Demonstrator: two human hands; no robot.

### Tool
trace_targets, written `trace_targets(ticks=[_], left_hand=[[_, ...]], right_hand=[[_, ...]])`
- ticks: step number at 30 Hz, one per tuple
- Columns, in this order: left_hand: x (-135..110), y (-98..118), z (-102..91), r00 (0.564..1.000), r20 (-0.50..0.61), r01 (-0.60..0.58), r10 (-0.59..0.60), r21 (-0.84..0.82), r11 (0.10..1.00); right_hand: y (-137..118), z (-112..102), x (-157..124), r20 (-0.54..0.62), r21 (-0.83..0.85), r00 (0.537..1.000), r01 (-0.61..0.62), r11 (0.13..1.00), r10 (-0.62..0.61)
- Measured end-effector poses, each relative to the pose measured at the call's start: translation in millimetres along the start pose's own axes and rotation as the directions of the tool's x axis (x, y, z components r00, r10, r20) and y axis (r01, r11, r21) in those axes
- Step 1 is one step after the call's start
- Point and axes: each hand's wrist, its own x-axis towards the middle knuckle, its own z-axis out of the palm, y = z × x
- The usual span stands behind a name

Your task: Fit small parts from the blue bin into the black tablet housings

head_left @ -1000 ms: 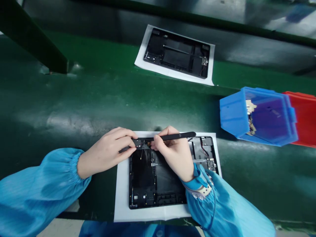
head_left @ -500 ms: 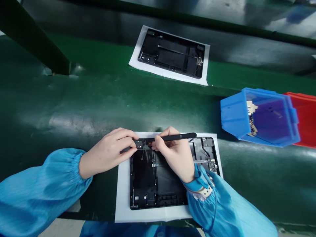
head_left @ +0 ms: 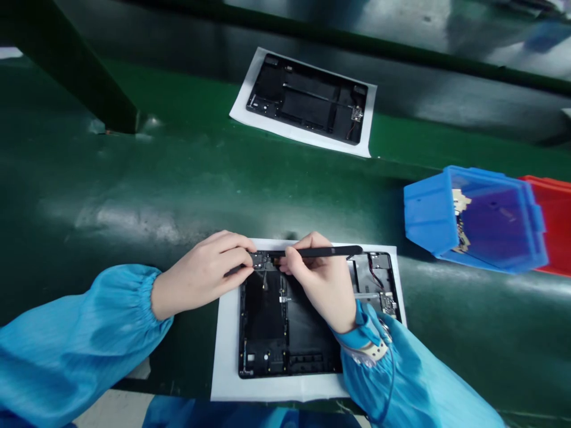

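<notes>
A black tablet back frame (head_left: 267, 333) lies on a white paper sheet (head_left: 225, 351) at the near edge of the green belt. My left hand (head_left: 203, 273) rests at the frame's top left corner, fingertips pinched on a small black component (head_left: 257, 260) there. My right hand (head_left: 319, 282) grips black tweezers (head_left: 330, 252), held level, their tip meeting that same component. Both arms wear blue sleeves; a strap circles the right wrist.
A second black frame (head_left: 307, 98) on white paper lies farther up the belt. A tilted blue bin (head_left: 428, 214) holding small gold-coloured parts stands at the right, a red bin (head_left: 555, 220) behind it. A dark post (head_left: 75, 65) crosses the upper left.
Both hands stay at the frame's top left corner with the tweezers. The far frame on its paper has drifted left along the belt, and the view has shifted slightly.
</notes>
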Motion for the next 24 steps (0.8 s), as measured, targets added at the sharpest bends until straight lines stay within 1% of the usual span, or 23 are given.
trace_targets(ticks=[4, 6, 24], left_hand=[[-0.5, -0.2, -0.4, 1.000, -0.009, -0.009, 0.009, 0.001, 1.000], [-0.3, -0.4, -0.6, 1.000, -0.013, -0.013, 0.013, 0.003, 1.000], [0.3, -0.9, 0.1, 1.000, -0.011, -0.007, 0.007, 0.016, 1.000]], right_hand=[[-2.5, -0.2, 1.2, -0.003, 0.077, 1.000, -0.015, 0.997, 0.016], [-3.4, -0.4, 1.5, -0.001, 0.088, 1.000, -0.023, 0.996, 0.023], [-1.4, -0.5, 1.0, 0.013, 0.027, 1.000, -0.002, 1.000, 0.002]])
